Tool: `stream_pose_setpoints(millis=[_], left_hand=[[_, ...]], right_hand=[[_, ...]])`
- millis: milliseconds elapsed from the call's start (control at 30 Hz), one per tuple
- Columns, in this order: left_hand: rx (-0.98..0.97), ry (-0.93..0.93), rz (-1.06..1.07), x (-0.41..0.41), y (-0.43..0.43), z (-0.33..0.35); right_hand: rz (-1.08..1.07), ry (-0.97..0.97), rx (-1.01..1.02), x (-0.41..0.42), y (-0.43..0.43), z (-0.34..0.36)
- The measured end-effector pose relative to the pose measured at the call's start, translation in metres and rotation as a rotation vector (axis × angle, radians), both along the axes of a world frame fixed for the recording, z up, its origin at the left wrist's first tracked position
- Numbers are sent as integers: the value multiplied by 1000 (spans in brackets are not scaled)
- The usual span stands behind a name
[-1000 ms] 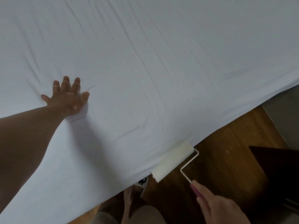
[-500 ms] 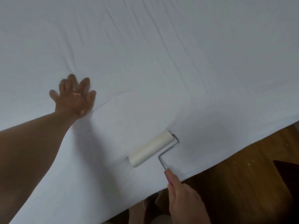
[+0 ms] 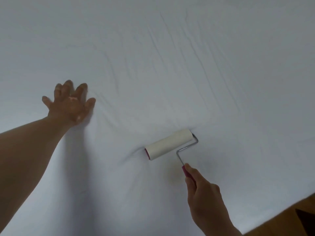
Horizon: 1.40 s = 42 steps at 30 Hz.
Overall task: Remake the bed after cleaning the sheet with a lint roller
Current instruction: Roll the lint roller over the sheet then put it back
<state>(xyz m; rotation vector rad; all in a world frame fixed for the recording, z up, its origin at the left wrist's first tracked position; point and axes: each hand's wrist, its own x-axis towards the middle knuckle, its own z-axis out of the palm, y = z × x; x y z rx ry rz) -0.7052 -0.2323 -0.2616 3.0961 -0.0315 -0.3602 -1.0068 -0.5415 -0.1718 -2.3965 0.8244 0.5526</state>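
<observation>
A white sheet [image 3: 170, 57] covers the bed and fills almost the whole view, with long creases running across its upper right. My left hand [image 3: 70, 103] presses flat on the sheet at the left, fingers spread. My right hand [image 3: 202, 193] grips the pink handle of a lint roller [image 3: 168, 144]. The roller's cream drum lies on the sheet to the right of my left hand, denting the fabric, and a bent metal wire joins it to the handle.
The bed's near edge runs diagonally across the bottom right corner, where a strip of wooden floor [image 3: 289, 220] shows, with a dark object at the frame's right edge.
The roller has travelled from the bed's near edge up onto the sheet, away from me. My left hand stays pressed on the sheet. Less of the floor is in view now.
</observation>
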Motion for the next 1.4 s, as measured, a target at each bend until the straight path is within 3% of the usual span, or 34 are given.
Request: stream_pose_setpoints(millis=[300,733,1100,1200,1400], left_hand=[[-5,55,19,67,40,-7],[-5,-19,31,147,58,-30],[22,-46,41,156,62,-52],[29,-46,43,158,62,-58],[34,-27,38,160,63,-65]], right_hand=[[71,-120,-54,142,25,-14],[74,-235,-41,357,41,-27],[132,-301,-12,539,51,-32],[87,-293,3,571,52,-35],[210,-281,-20,612,61,2]])
